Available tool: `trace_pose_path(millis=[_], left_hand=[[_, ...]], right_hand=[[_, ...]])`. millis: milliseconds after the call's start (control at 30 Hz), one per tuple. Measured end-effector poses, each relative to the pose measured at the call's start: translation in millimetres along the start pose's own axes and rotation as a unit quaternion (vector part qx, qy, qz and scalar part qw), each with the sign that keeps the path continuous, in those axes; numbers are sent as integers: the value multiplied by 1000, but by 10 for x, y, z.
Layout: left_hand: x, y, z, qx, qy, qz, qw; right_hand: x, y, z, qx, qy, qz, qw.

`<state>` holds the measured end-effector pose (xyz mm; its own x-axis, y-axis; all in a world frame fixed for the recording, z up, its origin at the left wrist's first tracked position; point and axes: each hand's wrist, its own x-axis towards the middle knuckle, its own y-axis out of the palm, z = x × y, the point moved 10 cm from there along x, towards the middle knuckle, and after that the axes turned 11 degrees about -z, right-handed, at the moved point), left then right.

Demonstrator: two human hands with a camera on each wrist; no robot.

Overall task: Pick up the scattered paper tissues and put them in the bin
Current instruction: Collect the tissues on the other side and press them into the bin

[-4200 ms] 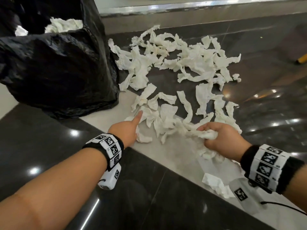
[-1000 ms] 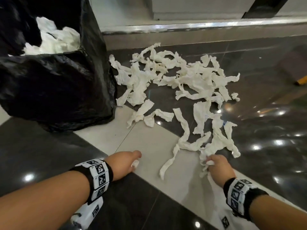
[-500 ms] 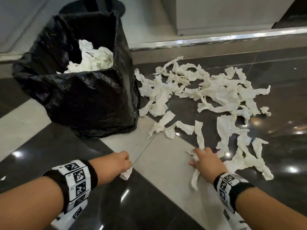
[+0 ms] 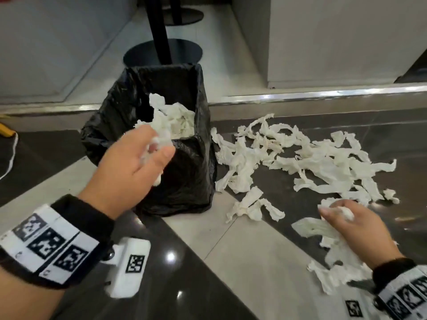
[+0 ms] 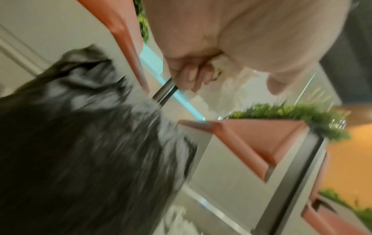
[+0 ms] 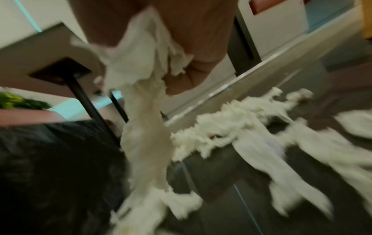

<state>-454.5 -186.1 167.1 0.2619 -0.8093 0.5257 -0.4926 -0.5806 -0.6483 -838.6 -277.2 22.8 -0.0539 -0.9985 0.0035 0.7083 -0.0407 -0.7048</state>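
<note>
Your left hand [image 4: 131, 162] is raised in front of the near wall of the bin [image 4: 184, 179], fingers curled around a small wad of tissue [image 4: 159, 140]; the left wrist view, though blurred, shows your fingers [image 5: 191, 76] closed over pale paper. The bin stands on the floor [image 4: 231, 262], lined with a black bag, and a heap of binned tissues [image 4: 175, 118] sits inside it, against the right side. Behind the bin is a black post [image 4: 159, 31] on a round base.

Just right of the bin, the scattered tissues [image 4: 312, 158] spread across the dark tiles as torn white strips, a few touching the bag's foot, with a small cluster lying nearer you on the pale tile.

Farther right, your right hand [image 4: 355, 227] is low over the floor, clenched on a long tissue strip [image 4: 332, 245] that trails from your fist toward your wrist. The right wrist view shows that strip [image 6: 145, 127] dangling from your grip, with loose pieces on the floor beyond it.
</note>
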Motion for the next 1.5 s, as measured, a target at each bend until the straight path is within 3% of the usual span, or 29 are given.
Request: trace_pose_path(millis=[33, 67, 133, 233, 333, 400, 433, 500, 600, 667, 767, 867, 967, 1033, 1133, 1267, 1333, 1400, 1500], left_hand=[[225, -97, 48, 19, -9, -27, 999], [427, -104, 151, 39, -31, -15, 999], [712, 31, 364, 87, -69, 79, 991], [790, 162, 583, 126, -99, 174, 971], [690, 80, 785, 48, -167, 122, 977], [558, -20, 1001, -14, -241, 50, 969], [498, -93, 1075, -28, -266, 14, 963], [428, -287, 1050, -33, -252, -56, 966], [424, -404, 617, -46, -123, -84, 988], [375, -215, 287, -51, -48, -18, 997], [138, 340, -47, -1, 28, 129, 991], [-171, 820, -92, 64, 59, 247, 965], [-462, 1161, 37, 143, 96, 365, 915], [-532, 1214, 131, 184, 110, 392, 894], [-522, 1198, 323, 223, 89, 399, 885], [-523, 1158, 313, 271, 73, 425, 861], [-546, 1160, 199, 290, 65, 448, 843], [-579, 1191, 97, 303, 45, 478, 823], [-709, 1385, -43, 288, 50, 504, 813]], right_hand=[[17, -130, 281, 24, -15, -11, 1000], [25, -237, 607, 58, -35, -19, 998], [46, -373, 1305, 163, -66, -15, 984], [34, -490, 2505, 328, -164, -3, 930], [-1, -320, 3555, 324, -292, -77, 896], [81, 251, 3979, 220, -320, -56, 920], [151, 647, 4039, 131, -298, 8, 945], [263, 1166, 3873, -55, -259, 123, 956], [425, 799, 3580, -116, -282, 122, 944], [590, 377, 3172, -144, -277, 106, 944], [800, -113, 2055, -262, -215, 117, 934], [915, -436, 670, -385, -121, 162, 901], [780, -568, -561, -427, -16, 208, 880], [560, -462, -1200, -402, 52, 243, 881], [184, -63, -1853, -350, 127, 277, 886], [54, 405, -1994, -337, 40, 241, 909], [59, 499, -1928, -326, -7, 267, 907], [91, 518, -1873, -317, -27, 315, 895], [332, 419, -1643, -247, -22, 292, 924]])
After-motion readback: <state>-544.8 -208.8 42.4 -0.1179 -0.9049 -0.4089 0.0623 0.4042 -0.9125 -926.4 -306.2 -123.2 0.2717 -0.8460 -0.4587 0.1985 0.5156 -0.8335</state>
